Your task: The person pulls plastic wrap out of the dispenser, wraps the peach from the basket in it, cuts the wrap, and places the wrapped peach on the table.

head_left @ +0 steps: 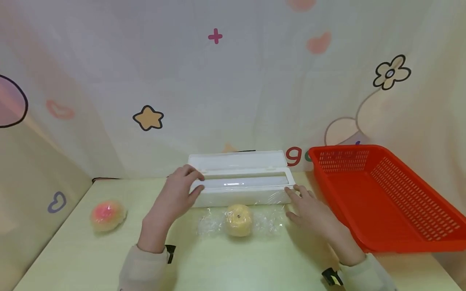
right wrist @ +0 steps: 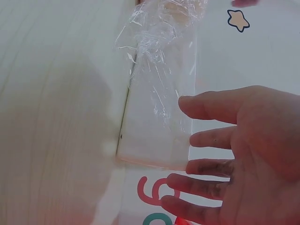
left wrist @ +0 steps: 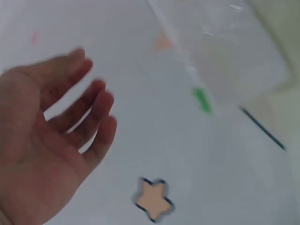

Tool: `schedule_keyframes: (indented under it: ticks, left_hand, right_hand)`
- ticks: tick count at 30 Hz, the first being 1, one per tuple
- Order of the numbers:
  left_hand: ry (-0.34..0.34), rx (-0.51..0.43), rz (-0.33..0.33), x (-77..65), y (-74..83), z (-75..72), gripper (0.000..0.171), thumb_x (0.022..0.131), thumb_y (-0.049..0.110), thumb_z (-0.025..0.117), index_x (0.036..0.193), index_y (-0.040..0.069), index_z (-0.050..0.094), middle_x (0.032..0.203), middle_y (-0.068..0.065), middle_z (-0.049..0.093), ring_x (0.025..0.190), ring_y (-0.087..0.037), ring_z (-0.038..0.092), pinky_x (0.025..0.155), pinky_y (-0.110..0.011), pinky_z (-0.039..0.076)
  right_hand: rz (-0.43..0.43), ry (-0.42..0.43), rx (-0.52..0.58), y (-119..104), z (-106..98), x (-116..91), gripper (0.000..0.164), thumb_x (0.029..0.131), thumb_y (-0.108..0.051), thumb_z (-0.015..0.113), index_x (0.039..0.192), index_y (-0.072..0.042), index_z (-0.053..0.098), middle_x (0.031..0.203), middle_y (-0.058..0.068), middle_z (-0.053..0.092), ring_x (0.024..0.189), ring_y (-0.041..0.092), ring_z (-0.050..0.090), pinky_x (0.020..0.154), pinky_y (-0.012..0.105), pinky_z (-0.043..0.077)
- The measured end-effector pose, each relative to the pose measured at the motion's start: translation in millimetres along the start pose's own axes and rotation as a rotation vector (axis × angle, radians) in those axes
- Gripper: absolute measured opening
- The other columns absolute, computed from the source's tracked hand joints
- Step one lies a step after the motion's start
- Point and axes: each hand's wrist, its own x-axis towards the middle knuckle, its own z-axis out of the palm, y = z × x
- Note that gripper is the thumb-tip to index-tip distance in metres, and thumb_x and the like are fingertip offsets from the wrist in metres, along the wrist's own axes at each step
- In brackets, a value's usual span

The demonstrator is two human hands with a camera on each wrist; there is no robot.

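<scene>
A white cling film dispenser box (head_left: 240, 197) lies across the table with its lid (head_left: 238, 160) raised and a film roll (head_left: 240, 182) inside. In front of it a yellow round fruit (head_left: 238, 220), like a pear, sits in clear cling film (head_left: 209, 223) spread out to both sides. My left hand (head_left: 178, 192) is at the box's left end, fingers loosely bent; the left wrist view shows this hand (left wrist: 65, 126) holding nothing. At the box's right front corner is my right hand (head_left: 309, 210), fingertips close to it. Its fingers (right wrist: 211, 105) are spread and hold nothing.
A film-wrapped peach (head_left: 107, 215) rests on the table's left side. On the right stands a large red plastic basket (head_left: 327, 198), close to my right forearm. A patterned curtain (head_left: 236, 89) hangs directly behind the box.
</scene>
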Motion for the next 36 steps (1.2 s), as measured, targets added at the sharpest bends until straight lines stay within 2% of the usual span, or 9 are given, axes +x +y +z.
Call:
schedule_keyframes:
  ticks: [2, 4, 8, 10, 13, 17, 23, 29, 36]
  left_hand:
    - [-0.013, -0.071, 0.086, 2.2, 22.1, 2.0, 0.018, 0.090, 0.010, 0.081, 0.104, 0.006, 0.072, 0.107, -0.007, 0.064, 0.099, -0.028, 0.061, 0.086, -0.045, 0.052]
    - [-0.112, -0.113, 0.137, 5.0, 42.7, 8.2, 0.026, 0.088, 0.018, 0.084, 0.107, 0.007, 0.071, 0.108, -0.005, 0.064, 0.100, -0.025, 0.061, 0.088, -0.041, 0.051]
    - [-0.347, -0.060, 0.135, 5.4, 67.7, 30.8, 0.051, 0.083, 0.033, 0.088, 0.122, 0.008, 0.067, 0.117, -0.004, 0.060, 0.111, -0.024, 0.057, 0.095, -0.037, 0.049]
    - [-0.396, -0.013, 0.112, 4.3, 72.1, 39.8, 0.057, 0.081, 0.035, 0.090, 0.125, 0.009, 0.066, 0.118, -0.003, 0.059, 0.112, -0.023, 0.056, 0.096, -0.036, 0.048]
    - [-0.390, 0.018, 0.096, 1.7, 73.0, 49.3, 0.060, 0.076, 0.034, 0.093, 0.124, 0.010, 0.066, 0.117, -0.002, 0.059, 0.110, -0.022, 0.055, 0.094, -0.036, 0.050]
    - [-0.353, 0.028, 0.113, 1.0, 71.6, 57.2, 0.061, 0.075, 0.032, 0.094, 0.123, 0.010, 0.064, 0.118, -0.003, 0.058, 0.109, -0.023, 0.054, 0.093, -0.036, 0.050]
    - [-0.348, 0.031, 0.111, 1.8, 71.1, 61.8, 0.063, 0.075, 0.029, 0.095, 0.124, 0.010, 0.061, 0.120, -0.003, 0.057, 0.112, -0.024, 0.052, 0.096, -0.037, 0.049]
    - [-0.375, -0.047, 0.113, 3.0, 67.7, 61.5, 0.061, 0.078, 0.025, 0.092, 0.124, 0.005, 0.058, 0.114, -0.003, 0.059, 0.109, -0.023, 0.053, 0.099, -0.034, 0.046]
    - [-0.406, -0.163, 0.074, 2.7, 58.2, 59.4, 0.043, 0.083, 0.027, 0.088, 0.111, 0.007, 0.061, 0.096, 0.002, 0.058, 0.094, -0.019, 0.053, 0.086, -0.035, 0.047]
  right_hand:
    - [0.009, -0.005, 0.029, 1, -1, -2, 0.071, 0.093, -0.022, 0.076, 0.152, 0.002, 0.045, 0.148, 0.031, 0.042, 0.130, 0.049, 0.046, 0.090, 0.057, 0.054]
    - [0.018, 0.003, 0.052, 2, -2, -2, 0.070, 0.093, -0.021, 0.076, 0.152, 0.001, 0.045, 0.148, 0.031, 0.042, 0.130, 0.049, 0.046, 0.090, 0.057, 0.054]
    - [0.025, 0.025, 0.093, 3, -2, -2, 0.066, 0.094, -0.020, 0.075, 0.150, 0.001, 0.047, 0.146, 0.030, 0.045, 0.130, 0.048, 0.047, 0.095, 0.060, 0.050]
    - [0.021, 0.040, 0.109, 4, -1, -1, 0.065, 0.093, -0.019, 0.075, 0.149, 0.002, 0.047, 0.144, 0.029, 0.047, 0.129, 0.047, 0.048, 0.098, 0.060, 0.049]
    - [0.008, 0.054, 0.125, 4, 1, 0, 0.066, 0.094, -0.018, 0.075, 0.148, 0.004, 0.045, 0.141, 0.029, 0.050, 0.127, 0.046, 0.050, 0.101, 0.060, 0.046]
    - [0.025, 0.056, 0.150, 3, 0, 1, 0.071, 0.094, -0.019, 0.074, 0.151, 0.005, 0.040, 0.140, 0.028, 0.051, 0.125, 0.046, 0.051, 0.100, 0.060, 0.047]
    - [0.039, 0.050, 0.172, 2, -3, 3, 0.073, 0.094, -0.020, 0.075, 0.153, 0.004, 0.038, 0.142, 0.029, 0.050, 0.127, 0.047, 0.050, 0.100, 0.062, 0.046]
    - [0.042, 0.083, 0.173, 0, -2, 3, 0.070, 0.094, -0.019, 0.075, 0.151, 0.004, 0.041, 0.142, 0.029, 0.051, 0.128, 0.047, 0.048, 0.100, 0.063, 0.046]
    - [0.004, 0.151, 0.138, -12, -5, 2, 0.062, 0.091, -0.019, 0.078, 0.144, 0.001, 0.052, 0.139, 0.026, 0.055, 0.125, 0.044, 0.052, 0.096, 0.061, 0.049]
